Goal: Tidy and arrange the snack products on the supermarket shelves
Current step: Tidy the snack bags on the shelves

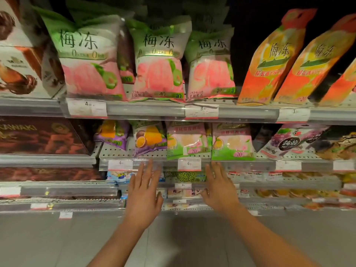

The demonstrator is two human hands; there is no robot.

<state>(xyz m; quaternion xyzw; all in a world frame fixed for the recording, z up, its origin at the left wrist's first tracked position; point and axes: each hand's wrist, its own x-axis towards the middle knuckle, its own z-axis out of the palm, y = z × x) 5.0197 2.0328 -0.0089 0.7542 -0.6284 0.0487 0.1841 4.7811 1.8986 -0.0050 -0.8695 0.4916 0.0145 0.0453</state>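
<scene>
Pink-and-green jelly bags (pixel 158 60) stand in rows on the upper shelf (pixel 146 110), with orange bags (pixel 269 60) leaning to their right. On the shelf below (pixel 240 164) sit purple-and-orange bags (pixel 149 139) and two pale green-and-pink bags (pixel 232 141). My left hand (pixel 143 193) and my right hand (pixel 219 191) are raised side by side just under that lower shelf's front edge. Both hands are flat, fingers spread, holding nothing and touching no bag.
Brown chocolate boxes (pixel 38 135) fill the shelves at left. Purple grape bags (pixel 292 141) lie at right on the lower shelf. White price tags (pixel 189 164) line the shelf fronts. More small packs (pixel 185 176) sit on the shelves further down. Grey floor (pixel 183 237) lies below.
</scene>
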